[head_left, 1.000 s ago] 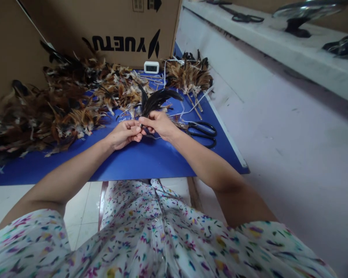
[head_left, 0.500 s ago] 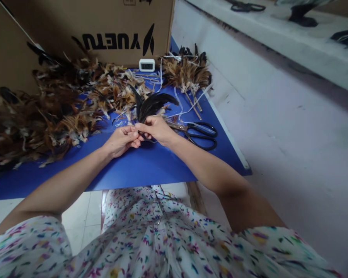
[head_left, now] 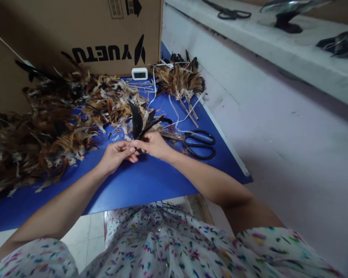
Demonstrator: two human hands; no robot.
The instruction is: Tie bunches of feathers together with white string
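Note:
Dark, glossy feathers [head_left: 137,120] fan upward from between my hands over the blue tabletop [head_left: 150,173]. My right hand [head_left: 154,145] is closed around their lower end, thumb pressed toward the left. Right against it, my left hand [head_left: 118,153] pinches at the feather bases; its fingertips meet my right thumb, and the exact grip is partly hidden. Black-handled scissors [head_left: 198,143] lie just right of my right hand, blades pointing toward it. Loose brown and cream feathers [head_left: 110,100] are heaped beyond my left hand.
A larger brown feather pile [head_left: 46,143] covers the left side. At the back stand a white digital clock [head_left: 139,73] and a cardboard box [head_left: 104,34]. Feather bundles on sticks [head_left: 179,79] lie at the back right near white string [head_left: 174,110]. A wall [head_left: 266,127] borders the right.
The black feathers have turned, their spread now narrower and more upright on the left. Both hands stay together at the bases. The whole view has shifted slightly.

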